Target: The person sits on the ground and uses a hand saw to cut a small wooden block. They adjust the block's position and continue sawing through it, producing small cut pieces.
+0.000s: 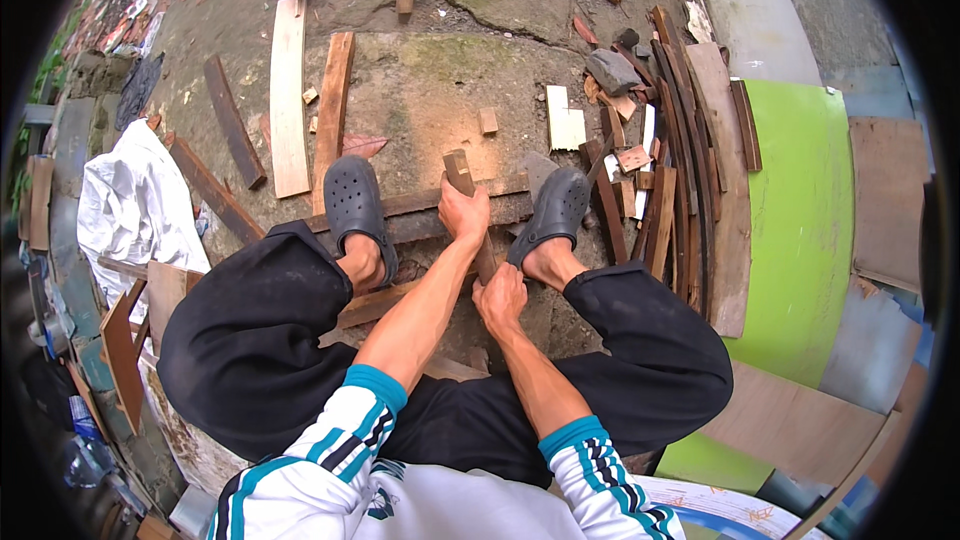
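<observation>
Between my feet I hold a short brown wooden strip in both hands, its far end pointing away from me. My left hand is wrapped round it near the far end, which sticks out past the fingers. Closer to my body, my right hand is closed at the near end, and that end is mostly hidden. Beneath the strip a dark wooden plank lies crosswise on the ground. Dark clogs on my feet stand at either side of my hands.
Beyond the plank are sawdust and a small wood block. Long boards lie far left, near a white sack. Dark wood strips and stones are piled at right, beside a green panel.
</observation>
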`<state>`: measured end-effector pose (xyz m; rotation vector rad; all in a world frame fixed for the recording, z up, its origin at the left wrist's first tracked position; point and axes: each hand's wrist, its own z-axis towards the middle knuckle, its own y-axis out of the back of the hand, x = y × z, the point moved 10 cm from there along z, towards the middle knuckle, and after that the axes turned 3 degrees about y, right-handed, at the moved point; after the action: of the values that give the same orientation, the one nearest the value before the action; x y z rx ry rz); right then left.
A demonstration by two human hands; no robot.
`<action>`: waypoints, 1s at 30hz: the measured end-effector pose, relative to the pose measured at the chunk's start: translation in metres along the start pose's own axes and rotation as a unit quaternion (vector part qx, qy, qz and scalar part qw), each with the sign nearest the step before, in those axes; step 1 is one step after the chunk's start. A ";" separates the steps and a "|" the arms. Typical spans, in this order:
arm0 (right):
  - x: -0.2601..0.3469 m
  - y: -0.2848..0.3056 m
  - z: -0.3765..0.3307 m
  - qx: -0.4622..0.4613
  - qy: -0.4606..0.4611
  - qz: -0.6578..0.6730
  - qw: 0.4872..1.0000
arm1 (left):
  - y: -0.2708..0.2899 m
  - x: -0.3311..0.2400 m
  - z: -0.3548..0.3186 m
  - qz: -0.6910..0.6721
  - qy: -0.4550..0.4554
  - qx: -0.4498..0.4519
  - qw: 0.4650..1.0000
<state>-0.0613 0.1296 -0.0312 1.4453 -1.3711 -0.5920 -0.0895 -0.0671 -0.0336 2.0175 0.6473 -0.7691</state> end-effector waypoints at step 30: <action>0.029 0.018 0.009 -0.126 0.063 0.063 0.988 | 0.003 0.004 0.000 -0.005 0.030 -0.010 0.999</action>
<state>-0.0700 0.1021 -0.0104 1.1654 -1.2301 -0.5602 -0.0849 -0.0682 -0.0351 2.0266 0.6974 -0.7061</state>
